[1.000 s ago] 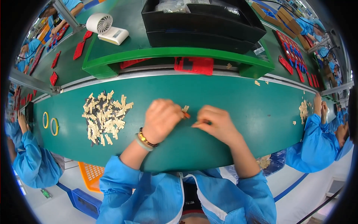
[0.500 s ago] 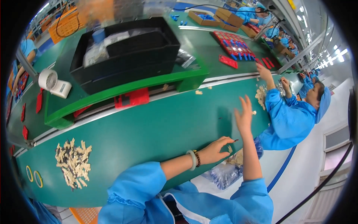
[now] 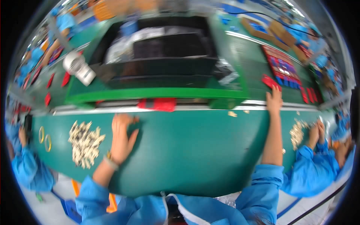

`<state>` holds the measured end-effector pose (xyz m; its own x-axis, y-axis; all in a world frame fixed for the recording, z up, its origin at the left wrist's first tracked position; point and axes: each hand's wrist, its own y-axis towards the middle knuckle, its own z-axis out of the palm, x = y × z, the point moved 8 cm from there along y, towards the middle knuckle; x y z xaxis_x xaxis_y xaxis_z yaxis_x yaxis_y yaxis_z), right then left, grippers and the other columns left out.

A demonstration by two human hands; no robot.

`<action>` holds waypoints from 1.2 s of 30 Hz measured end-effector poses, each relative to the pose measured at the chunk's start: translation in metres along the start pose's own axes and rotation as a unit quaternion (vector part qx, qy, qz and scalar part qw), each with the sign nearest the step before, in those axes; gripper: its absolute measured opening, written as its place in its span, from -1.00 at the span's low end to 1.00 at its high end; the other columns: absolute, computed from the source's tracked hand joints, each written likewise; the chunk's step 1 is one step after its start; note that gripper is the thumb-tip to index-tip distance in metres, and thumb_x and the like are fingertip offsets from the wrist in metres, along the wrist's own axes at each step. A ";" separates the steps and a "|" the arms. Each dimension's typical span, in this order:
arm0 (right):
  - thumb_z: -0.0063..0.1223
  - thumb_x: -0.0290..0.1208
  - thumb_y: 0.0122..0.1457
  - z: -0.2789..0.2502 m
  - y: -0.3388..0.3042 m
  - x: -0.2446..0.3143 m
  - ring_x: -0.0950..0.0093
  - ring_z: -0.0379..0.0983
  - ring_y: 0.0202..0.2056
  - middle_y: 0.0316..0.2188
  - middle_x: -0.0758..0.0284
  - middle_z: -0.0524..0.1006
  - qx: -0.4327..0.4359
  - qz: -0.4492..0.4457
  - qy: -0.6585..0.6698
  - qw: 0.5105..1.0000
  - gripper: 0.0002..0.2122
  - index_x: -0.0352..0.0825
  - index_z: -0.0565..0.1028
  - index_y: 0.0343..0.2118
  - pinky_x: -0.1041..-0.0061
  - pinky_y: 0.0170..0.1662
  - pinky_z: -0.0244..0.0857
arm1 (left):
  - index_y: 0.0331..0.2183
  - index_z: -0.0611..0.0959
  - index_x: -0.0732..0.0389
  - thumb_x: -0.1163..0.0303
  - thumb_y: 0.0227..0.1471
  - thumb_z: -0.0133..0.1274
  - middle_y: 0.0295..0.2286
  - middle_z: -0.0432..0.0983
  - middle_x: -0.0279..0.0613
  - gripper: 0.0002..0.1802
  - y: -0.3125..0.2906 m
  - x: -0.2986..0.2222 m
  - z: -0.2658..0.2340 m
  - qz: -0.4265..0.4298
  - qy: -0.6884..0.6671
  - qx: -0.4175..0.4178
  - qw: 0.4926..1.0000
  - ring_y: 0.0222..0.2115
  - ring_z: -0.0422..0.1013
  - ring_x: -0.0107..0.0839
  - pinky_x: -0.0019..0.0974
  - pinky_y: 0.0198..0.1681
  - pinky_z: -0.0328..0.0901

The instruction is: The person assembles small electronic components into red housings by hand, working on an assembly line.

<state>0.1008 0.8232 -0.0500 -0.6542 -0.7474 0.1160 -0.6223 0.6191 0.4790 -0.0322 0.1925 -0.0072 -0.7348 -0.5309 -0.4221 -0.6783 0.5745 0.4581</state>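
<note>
Beside many pale pieces (image 3: pixel 85 145) left loose, I see the left hand (image 3: pixel 122 138) empty, thumb spread. The right hand (image 3: pixel 275 100) is at a red part (image 3: pixel 269 81); its fingers' hold I can't tell.

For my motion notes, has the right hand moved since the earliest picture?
Yes, rightward and forward: the right hand went from in front of the green-edged shelf to beyond its right end.

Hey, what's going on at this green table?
The person's open left hand is beside a pile of small pale and dark pieces on the green table. The right hand is at a red piece beyond the metal rail; blur hides whether it is held. Another pale pile lies farther right.
</note>
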 end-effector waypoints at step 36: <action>0.04 -0.33 0.08 -0.088 -0.200 0.509 0.15 0.22 0.09 0.10 0.20 0.31 0.112 -0.459 0.298 0.829 -0.56 -0.18 0.36 0.07 0.24 0.17 0.03 | -0.37 0.56 0.29 0.61 -0.18 -0.07 -0.38 0.47 0.02 -0.78 0.036 0.151 -0.038 -0.042 0.212 -0.079 0.973 -0.32 0.41 -0.06 -0.11 -0.28 0.35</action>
<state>-0.0693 0.2975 -0.0100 0.4272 -0.8735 0.2335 -0.8480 -0.2975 0.4387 -0.1676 0.1088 -0.0246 -0.5869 -0.8011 -0.1176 -0.7033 0.4324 0.5643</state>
